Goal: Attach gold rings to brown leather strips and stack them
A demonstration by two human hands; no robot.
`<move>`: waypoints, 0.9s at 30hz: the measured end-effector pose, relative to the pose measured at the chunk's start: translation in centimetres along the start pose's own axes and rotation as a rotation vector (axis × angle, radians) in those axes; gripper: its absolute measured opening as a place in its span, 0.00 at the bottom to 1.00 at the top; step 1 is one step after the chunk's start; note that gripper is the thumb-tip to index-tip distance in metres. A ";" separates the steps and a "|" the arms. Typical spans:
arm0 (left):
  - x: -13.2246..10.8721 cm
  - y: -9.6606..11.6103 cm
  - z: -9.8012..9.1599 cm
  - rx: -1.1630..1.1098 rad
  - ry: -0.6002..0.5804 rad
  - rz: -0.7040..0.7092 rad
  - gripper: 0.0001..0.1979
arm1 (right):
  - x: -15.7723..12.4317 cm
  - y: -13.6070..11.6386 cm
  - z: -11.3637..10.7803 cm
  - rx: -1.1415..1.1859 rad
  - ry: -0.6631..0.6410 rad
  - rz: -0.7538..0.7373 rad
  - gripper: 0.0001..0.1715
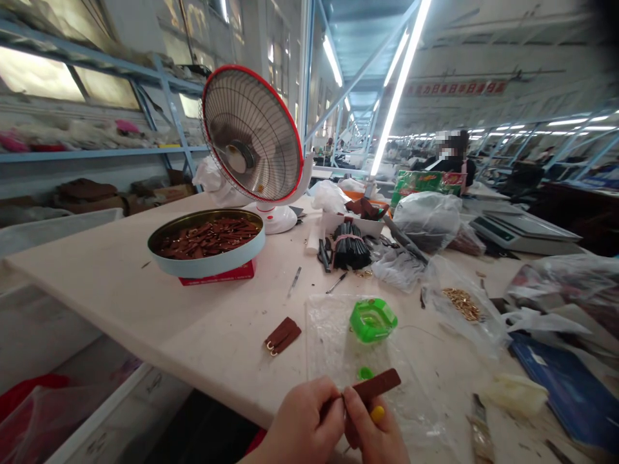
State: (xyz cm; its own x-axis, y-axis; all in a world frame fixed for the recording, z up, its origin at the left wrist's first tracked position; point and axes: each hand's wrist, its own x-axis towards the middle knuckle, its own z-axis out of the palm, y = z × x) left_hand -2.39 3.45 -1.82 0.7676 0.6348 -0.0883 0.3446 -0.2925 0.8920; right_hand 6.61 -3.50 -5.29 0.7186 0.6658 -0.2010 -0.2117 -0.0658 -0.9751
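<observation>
A short brown leather strap is pinched between my hands at the table's near edge. My right hand is closed on it, thumb on top, and its free end points right. Between the right fingers a yellow tip sticks out; the rest of that object is hidden. My left hand is closed at the strap's near end, where the fingers cover what they grip. Beyond them, a small green cap and a green container rest on a clear plastic sheet. Brown straps with metal rings lie to the left.
A round tin full of brown straps sits on a red box before a red-rimmed heater. Gold-coloured metal pieces, a blue folder and a taped blade lie right. Pens lie mid-table. A person is far back.
</observation>
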 end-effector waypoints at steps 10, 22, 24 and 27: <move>0.0 -0.2 -0.4 0.064 -0.033 0.024 0.13 | 0.6 0.2 -0.5 -0.045 -0.049 -0.021 0.28; -0.1 -1.0 -0.9 -0.849 -0.236 -0.162 0.11 | 0.9 1.6 -1.5 0.374 -0.417 0.331 0.24; 0.0 -1.6 -0.2 -0.984 -0.272 -0.157 0.11 | 0.4 1.7 -1.1 0.358 -0.336 0.312 0.25; -0.1 -1.9 0.3 -1.031 -0.262 -0.142 0.12 | -0.6 1.0 -0.5 0.256 -0.140 0.213 0.27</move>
State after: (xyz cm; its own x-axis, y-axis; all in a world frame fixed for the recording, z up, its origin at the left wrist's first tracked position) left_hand -3.00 3.73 -3.61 0.8905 0.4067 -0.2039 -0.0884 0.5944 0.7993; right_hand 6.28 -4.31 -6.18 0.5468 0.7534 -0.3652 -0.5186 -0.0378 -0.8542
